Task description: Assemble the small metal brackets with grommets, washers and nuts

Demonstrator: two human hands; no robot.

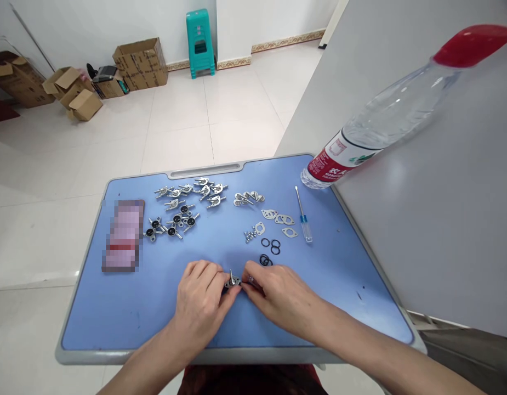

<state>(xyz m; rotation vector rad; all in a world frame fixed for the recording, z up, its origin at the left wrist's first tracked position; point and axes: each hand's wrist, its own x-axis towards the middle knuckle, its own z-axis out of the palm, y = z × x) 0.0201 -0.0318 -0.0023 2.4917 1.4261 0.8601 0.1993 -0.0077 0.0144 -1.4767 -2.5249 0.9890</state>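
Note:
A small metal valve fitting [233, 281], with a thin upright pin or lever on it, is held near the table's front edge. My left hand [199, 293] is closed round its left side, thumb below. At its right end, my right hand [278, 288] pinches with thumb and forefinger; what lies inside that pinch is mostly hidden. Just beyond the right hand lie several black rubber rings [275, 250]. Small screws [250, 235] and flat oval metal plates [289, 232] lie farther off, near some round-headed metal pieces [248, 198].
Several metal fittings [214, 201] and fittings with black discs [171, 231] lie at left, near a blurred-out flat object [124, 236]. A screwdriver [305, 225] and a large water bottle [343, 151] stand or lie at right. Beyond the blue table [113, 323] are cardboard boxes [142, 63] and a green stool [199, 41].

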